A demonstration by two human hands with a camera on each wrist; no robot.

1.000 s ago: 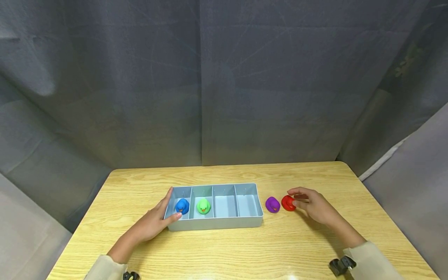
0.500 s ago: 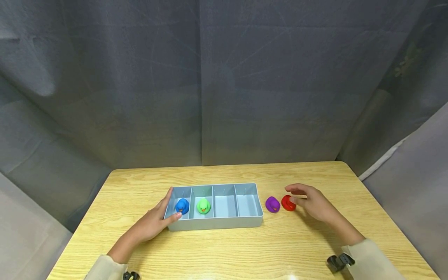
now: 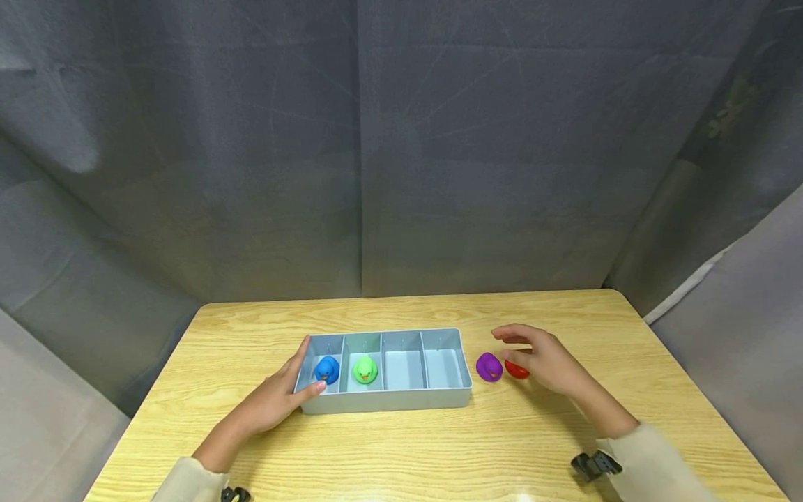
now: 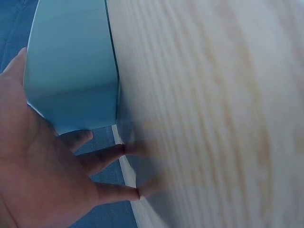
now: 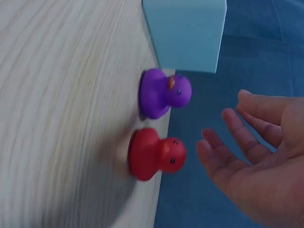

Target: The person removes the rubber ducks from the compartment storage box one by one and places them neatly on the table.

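My left hand rests at the left end of a light blue tray with compartments. Its thumb lies over the front rim, and the left wrist view shows straight, spread fingers reaching down to the table. A blue rubber duck sits in the leftmost compartment, a green rubber duck beside it. Right of the tray stand a purple rubber duck and a red rubber duck. Above the red one hovers my right hand, fingers relaxed and apart from both ducks; in the head view it partly covers the red duck.
The tray's two right compartments hold nothing. Everything stands on a wood-grain table. Grey cloth hangs behind the table and at both sides.
My right hand has drawn off the red duck and moved left over it, toward the purple duck. The ducks, the tray and my left hand stay in place.
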